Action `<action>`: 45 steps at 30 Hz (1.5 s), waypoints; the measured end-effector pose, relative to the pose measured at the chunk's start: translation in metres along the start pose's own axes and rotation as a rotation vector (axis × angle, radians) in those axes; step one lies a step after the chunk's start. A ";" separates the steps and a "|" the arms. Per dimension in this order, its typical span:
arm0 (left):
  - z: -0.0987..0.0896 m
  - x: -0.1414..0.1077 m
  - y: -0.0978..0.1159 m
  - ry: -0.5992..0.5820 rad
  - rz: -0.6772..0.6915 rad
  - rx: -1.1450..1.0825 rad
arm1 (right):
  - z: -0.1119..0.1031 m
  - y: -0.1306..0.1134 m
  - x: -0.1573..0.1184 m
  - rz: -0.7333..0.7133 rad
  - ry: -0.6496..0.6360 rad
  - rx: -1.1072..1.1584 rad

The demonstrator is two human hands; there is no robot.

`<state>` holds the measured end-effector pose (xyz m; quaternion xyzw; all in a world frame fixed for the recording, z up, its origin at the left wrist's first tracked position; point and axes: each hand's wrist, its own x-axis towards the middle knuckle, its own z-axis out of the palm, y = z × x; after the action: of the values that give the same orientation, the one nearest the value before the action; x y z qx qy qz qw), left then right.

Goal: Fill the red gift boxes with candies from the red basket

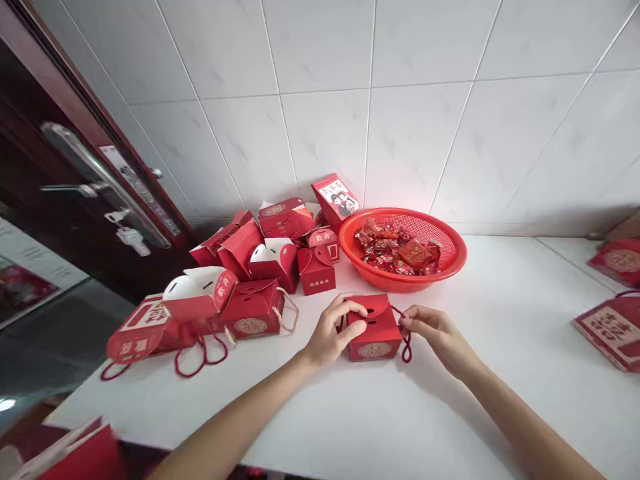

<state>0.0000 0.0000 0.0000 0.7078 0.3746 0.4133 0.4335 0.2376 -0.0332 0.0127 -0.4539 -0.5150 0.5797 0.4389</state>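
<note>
A small red box [376, 333] with a gold round pattern on its front stands upright on the white tabletop. Its top flaps are folded over and show two small dark holes. From the left, my left hand [333, 331] holds the box, thumb and fingers on its top left part. My right hand [436, 333] pinches a dark red cord [407, 345] at the box's right side, and a loop of it hangs below my fingertips. Behind the box stands a red plastic basket [403, 283] filled with small red wrapped packets [415, 255].
Several red boxes [250, 310], some open, some with cord handles, crowd the table's left side. Flatter red packages [613, 330] lie at the right edge. A tiled wall [325, 127] backs the table [500, 287]; a dark door [75, 220] is at left.
</note>
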 end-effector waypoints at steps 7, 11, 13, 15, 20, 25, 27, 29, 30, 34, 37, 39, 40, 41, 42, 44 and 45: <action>-0.003 0.000 -0.004 -0.021 0.028 -0.007 | -0.001 -0.003 0.001 0.007 -0.026 0.050; -0.004 0.001 -0.004 -0.026 0.038 -0.005 | -0.002 -0.005 0.001 0.025 -0.021 0.070; -0.005 0.001 -0.004 -0.028 0.036 0.001 | -0.003 -0.007 0.001 0.013 -0.004 0.093; -0.005 0.001 -0.005 -0.026 0.032 0.006 | -0.004 -0.009 0.001 -0.010 0.016 0.117; -0.005 0.001 -0.006 -0.022 0.036 0.018 | -0.005 -0.010 0.002 -0.075 0.050 0.103; -0.001 0.001 -0.007 -0.016 0.062 0.046 | 0.002 -0.010 0.002 -0.119 0.073 -0.049; 0.002 0.001 -0.008 -0.019 0.083 0.047 | 0.006 -0.009 0.002 -0.155 0.094 -0.153; 0.004 0.001 -0.010 -0.022 0.107 0.042 | 0.009 -0.005 0.002 -0.188 0.122 -0.246; 0.004 0.001 -0.012 -0.021 0.115 0.037 | 0.010 -0.003 0.002 -0.199 0.132 -0.276; 0.005 0.000 -0.018 -0.024 0.129 0.013 | 0.012 0.001 0.003 -0.214 0.147 -0.306; 0.005 -0.002 -0.020 -0.030 0.131 0.011 | 0.013 0.003 0.002 -0.226 0.161 -0.317; 0.006 -0.003 -0.019 -0.028 0.124 0.009 | 0.012 0.003 0.001 -0.229 0.187 -0.345; 0.006 -0.003 -0.019 -0.027 0.121 0.009 | 0.012 0.004 0.001 -0.233 0.207 -0.366; 0.006 -0.003 -0.018 -0.024 0.118 0.010 | 0.012 0.005 0.000 -0.245 0.231 -0.392; 0.007 -0.004 -0.018 -0.019 0.117 0.012 | 0.012 0.007 -0.001 -0.267 0.258 -0.418; 0.007 -0.004 -0.017 -0.007 0.112 0.018 | 0.012 0.010 -0.003 -0.335 0.320 -0.471; 0.007 -0.005 -0.017 0.000 0.106 0.021 | 0.012 0.012 -0.003 -0.377 0.355 -0.504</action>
<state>0.0019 -0.0005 -0.0185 0.7312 0.3410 0.4314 0.4037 0.2261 -0.0400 0.0015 -0.5383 -0.6324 0.2554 0.4950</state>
